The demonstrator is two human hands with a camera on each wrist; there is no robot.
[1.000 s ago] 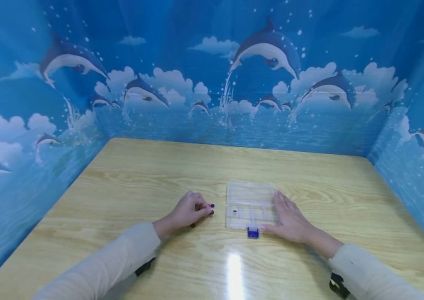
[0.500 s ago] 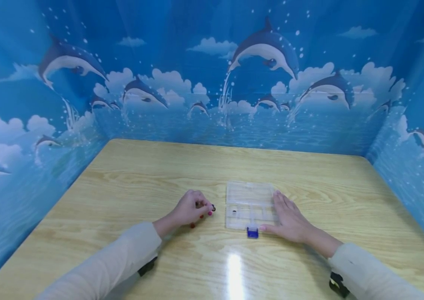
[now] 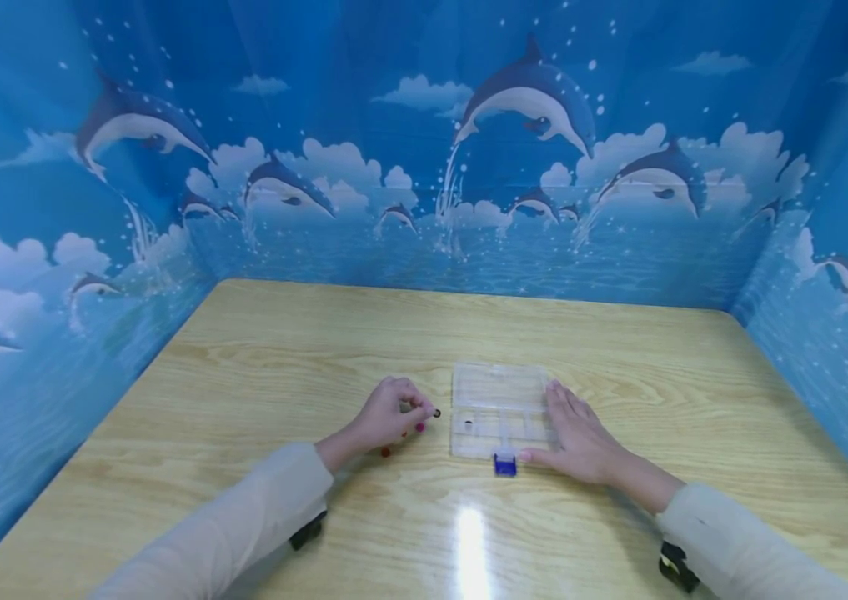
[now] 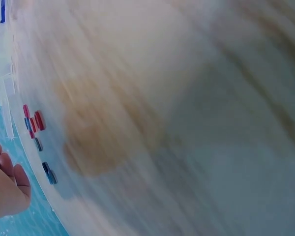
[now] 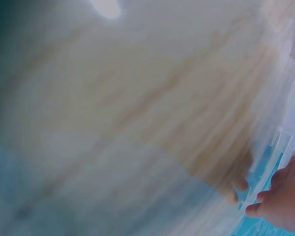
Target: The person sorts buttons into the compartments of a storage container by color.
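Black disc [image 3: 437,413] pinched by the left hand [image 3: 386,410], just off the left edge of the clear compartment box [image 3: 499,385]. Best to squeeze lightly, bracing the right edge with the straight-fingered right hand [image 3: 581,437].

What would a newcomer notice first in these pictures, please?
Probably the blue dolphin backdrop behind and beside the table. Next, the open clear box, with its blue latch at the near edge and the right hand at its right side. Left of the box, the left hand pinches a small dark piece.
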